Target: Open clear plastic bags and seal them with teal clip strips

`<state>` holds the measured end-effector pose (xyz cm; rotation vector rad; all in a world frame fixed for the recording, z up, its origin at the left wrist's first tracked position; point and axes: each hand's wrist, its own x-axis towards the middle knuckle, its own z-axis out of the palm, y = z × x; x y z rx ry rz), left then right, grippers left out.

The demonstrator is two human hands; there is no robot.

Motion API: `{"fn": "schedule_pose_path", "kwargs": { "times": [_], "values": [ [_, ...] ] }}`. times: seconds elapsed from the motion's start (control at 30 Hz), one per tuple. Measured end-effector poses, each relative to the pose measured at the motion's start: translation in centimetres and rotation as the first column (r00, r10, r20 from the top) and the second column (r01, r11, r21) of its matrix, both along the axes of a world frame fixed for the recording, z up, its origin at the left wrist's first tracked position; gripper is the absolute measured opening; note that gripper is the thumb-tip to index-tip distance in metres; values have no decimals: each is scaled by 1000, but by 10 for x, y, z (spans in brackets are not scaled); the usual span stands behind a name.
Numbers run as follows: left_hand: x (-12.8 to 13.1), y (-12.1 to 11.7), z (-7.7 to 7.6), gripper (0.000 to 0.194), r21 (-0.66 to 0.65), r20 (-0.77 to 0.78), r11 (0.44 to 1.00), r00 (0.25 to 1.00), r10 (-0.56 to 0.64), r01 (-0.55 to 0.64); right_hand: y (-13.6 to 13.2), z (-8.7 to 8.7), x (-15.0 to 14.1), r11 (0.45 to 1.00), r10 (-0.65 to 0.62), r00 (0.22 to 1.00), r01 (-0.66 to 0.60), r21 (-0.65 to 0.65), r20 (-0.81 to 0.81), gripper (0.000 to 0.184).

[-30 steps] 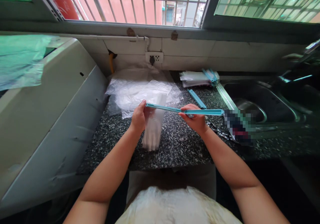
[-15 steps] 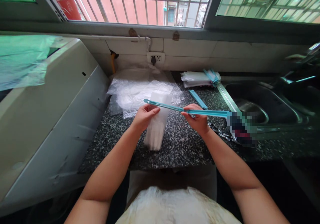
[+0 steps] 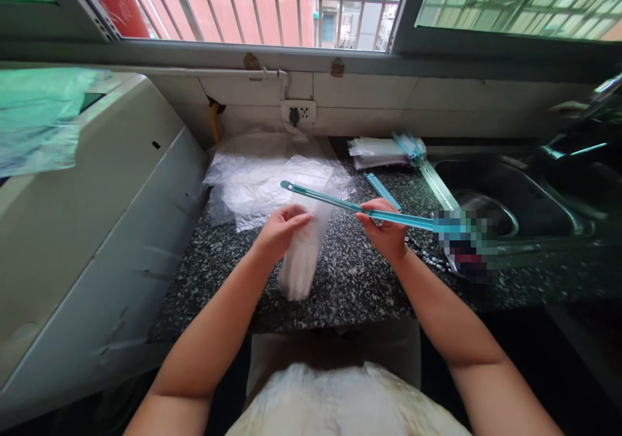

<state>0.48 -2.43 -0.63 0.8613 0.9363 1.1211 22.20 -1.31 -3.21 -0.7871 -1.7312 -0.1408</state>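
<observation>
My left hand pinches a folded translucent plastic bag, which hangs upright over the counter. In my right hand is a long blue bag sealing clip, gripped near its hinge and opened out almost straight. The clip's left arm passes above my left hand, across the upper end of the bag. Its right arm reaches over a pixelated dark packet. Another blue sealing clip, folded, lies on the counter just behind my right hand.
Flat clear plastic bags are spread at the counter's back left. Bundled bags with blue clips lie near the wall. A metal sink is on the right, and a white appliance bounds the left. The granite counter's front edge is close to my body.
My left hand has let go of the clip's left end and now grips only the bag, slightly further right. The clip's left end has risen.
</observation>
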Motion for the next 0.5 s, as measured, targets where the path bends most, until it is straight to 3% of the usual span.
{"fn": "schedule_pose_path", "kwargs": {
  "times": [0.2,0.5],
  "values": [
    [-1,-6,1,31,-23,-16,995,995,-98,97,3,2,5,995,-97,995,96,-39,-34,6],
    [-3,-11,7,32,1,23,995,995,-99,99,6,-3,6,979,-146,989,144,-147,0,9]
  ]
}}
